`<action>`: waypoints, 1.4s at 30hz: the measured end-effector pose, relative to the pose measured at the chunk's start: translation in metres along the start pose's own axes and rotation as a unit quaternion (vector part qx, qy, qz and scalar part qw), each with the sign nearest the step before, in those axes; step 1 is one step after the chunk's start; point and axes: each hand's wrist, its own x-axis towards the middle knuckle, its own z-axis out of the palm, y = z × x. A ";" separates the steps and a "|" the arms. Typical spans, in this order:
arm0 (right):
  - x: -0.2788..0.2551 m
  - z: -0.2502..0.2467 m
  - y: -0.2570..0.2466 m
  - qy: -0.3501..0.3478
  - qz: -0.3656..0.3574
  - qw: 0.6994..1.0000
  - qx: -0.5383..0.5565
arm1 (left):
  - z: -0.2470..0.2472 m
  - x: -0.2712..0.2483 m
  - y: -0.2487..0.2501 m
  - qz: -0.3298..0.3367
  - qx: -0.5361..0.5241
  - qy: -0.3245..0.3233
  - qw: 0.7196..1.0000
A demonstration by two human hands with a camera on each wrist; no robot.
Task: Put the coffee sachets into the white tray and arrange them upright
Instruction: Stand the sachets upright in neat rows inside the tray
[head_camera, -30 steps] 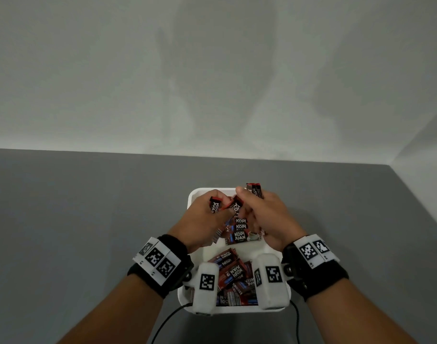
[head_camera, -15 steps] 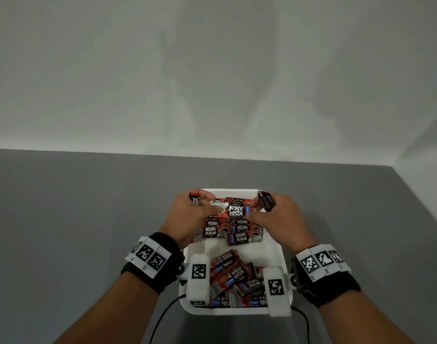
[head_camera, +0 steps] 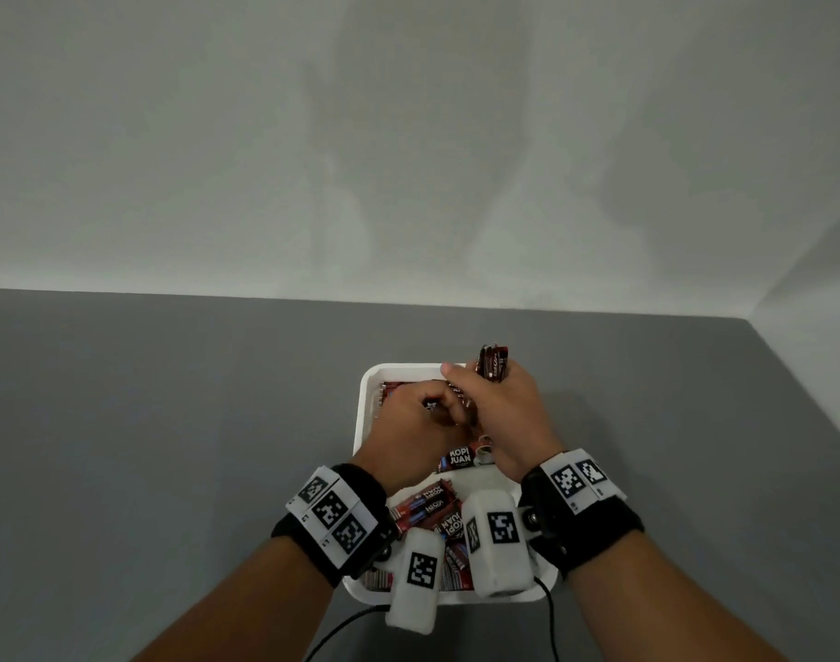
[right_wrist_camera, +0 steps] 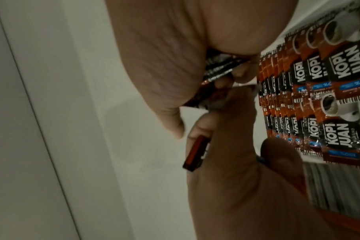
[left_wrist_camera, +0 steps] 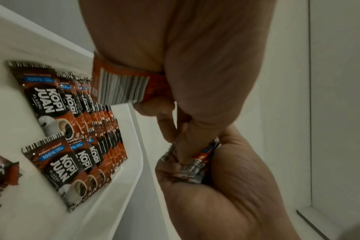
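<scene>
The white tray (head_camera: 363, 422) sits on the grey table, close in front of me. Red and black coffee sachets (left_wrist_camera: 76, 123) stand in two overlapping rows at its far end; the same rows (right_wrist_camera: 318, 100) show in the right wrist view. A loose pile of sachets (head_camera: 427, 508) lies in the near half. My left hand (head_camera: 435, 408) grips a small bundle of sachets (left_wrist_camera: 192, 164) over the far rows. My right hand (head_camera: 480, 389), touching the left, holds a few sachets (head_camera: 493, 363) that stick up above its fingers.
The grey table (head_camera: 170, 422) runs out to both sides, ending at a white wall behind and another on the right. Black cables (head_camera: 341, 628) trail from the wrist cameras past the tray's near edge.
Half a second ago my hands were spread apart over the standing rows. They have come together again at the tray's far end, the right hand raised with its sachets.
</scene>
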 end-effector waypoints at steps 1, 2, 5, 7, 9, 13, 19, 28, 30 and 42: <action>0.002 0.000 0.001 0.010 -0.004 1.000 -0.016 | 0.001 -0.001 0.003 -0.009 -0.017 -0.015 1.000; 0.003 -0.001 0.002 0.016 -0.006 1.000 -0.021 | 0.000 -0.003 0.007 -0.032 -0.057 -0.025 0.998; 0.006 -0.010 0.002 0.002 -0.009 0.999 -0.034 | -0.008 -0.003 0.009 -0.120 -0.221 -0.029 0.967; 0.003 -0.017 -0.001 -0.024 -0.029 0.998 -0.054 | -0.017 -0.001 0.005 -0.140 -0.272 -0.018 0.952; -0.004 -0.020 -0.006 -0.042 -0.044 0.997 -0.052 | -0.022 -0.001 0.005 -0.137 -0.297 -0.026 0.945; -0.013 -0.017 -0.010 -0.074 -0.050 0.995 -0.048 | -0.019 -0.001 0.000 -0.099 -0.255 -0.023 0.961; -0.009 -0.020 -0.007 -0.078 -0.067 0.986 -0.129 | -0.024 0.003 -0.010 -0.071 -0.073 -0.031 0.994; -0.003 -0.047 -0.008 -0.049 -0.021 0.998 -0.029 | -0.044 0.005 -0.009 -0.099 -0.131 0.001 0.986; -0.005 -0.046 -0.006 -0.036 -0.026 0.997 -0.060 | -0.043 0.007 -0.007 -0.080 -0.142 0.010 0.987; -0.016 -0.031 -0.007 0.001 -0.157 0.951 -0.266 | -0.024 0.010 -0.006 -0.061 -0.162 0.079 0.982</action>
